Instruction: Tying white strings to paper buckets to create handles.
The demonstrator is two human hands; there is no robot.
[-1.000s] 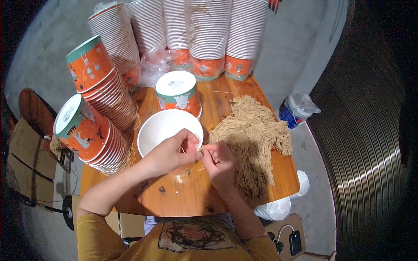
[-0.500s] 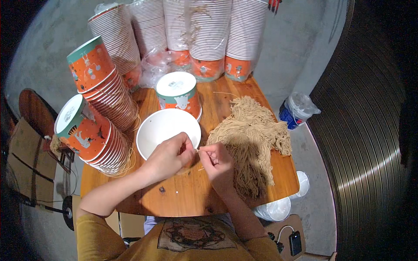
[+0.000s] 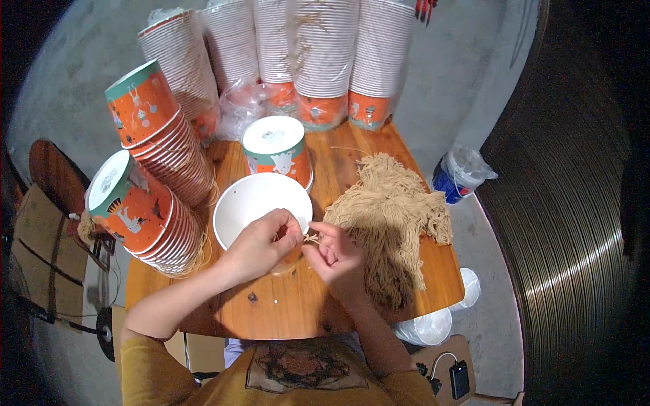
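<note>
Over the right rim of a white paper tub [image 3: 254, 199], my left hand [image 3: 264, 245] pinches a thin beige string [image 3: 311, 238]. The tub's open mouth faces me. Close beside it, my right hand [image 3: 334, 260] has its thumb and index finger apart, with the string's small loops between them. Its other fingers are curled, and whether they hold any string cannot be seen. A heap of beige yarn strands [image 3: 389, 210] lies just right of my right hand, partly in shadow.
Upside-down orange tub stacks [image 3: 145, 210] with strings hanging from them stand left on the wooden table [image 3: 271, 314]. Another upside-down tub [image 3: 276, 145] sits behind the white one. Tall plastic-wrapped stacks [image 3: 325, 61] line the back. A blue bucket [image 3: 455, 179] stands beyond the right edge.
My right thumb and index finger were pinched together on the string and have now spread apart. My left hand keeps its pinch in nearly the same place.
</note>
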